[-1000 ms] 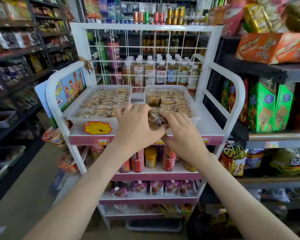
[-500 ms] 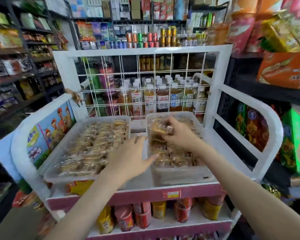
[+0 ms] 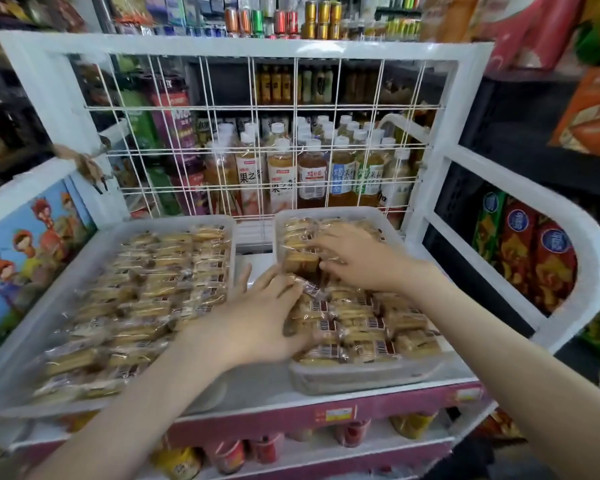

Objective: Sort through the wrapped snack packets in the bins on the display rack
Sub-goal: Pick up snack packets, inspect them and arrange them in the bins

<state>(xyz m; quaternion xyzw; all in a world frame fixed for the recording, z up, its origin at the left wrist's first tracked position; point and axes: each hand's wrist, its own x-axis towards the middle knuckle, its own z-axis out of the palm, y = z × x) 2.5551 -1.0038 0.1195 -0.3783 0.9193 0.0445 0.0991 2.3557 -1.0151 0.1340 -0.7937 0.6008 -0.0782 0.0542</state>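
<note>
Crowded shop aisle, evenly lit, with stocked shelves on every side.
Behind the wire grid of the white display rack (image 3: 243, 46) stand rows of tea bottles (image 3: 312, 174), with drink cans (image 3: 284, 20) lined up on a shelf above. Dark shelves (image 3: 11, 109) of goods run along the left; black shelving (image 3: 534, 133) on the right holds bright snack bags (image 3: 534, 258). A cartoon poster (image 3: 25, 251) sits at the rack's left side.

Blur smears the clear-wrapped yellow snack packets (image 3: 146, 306) in the left translucent plastic bin (image 3: 181, 220), print unreadable. The left hand (image 3: 257, 327) hides packets in the right translucent bin (image 3: 361, 379).
</note>
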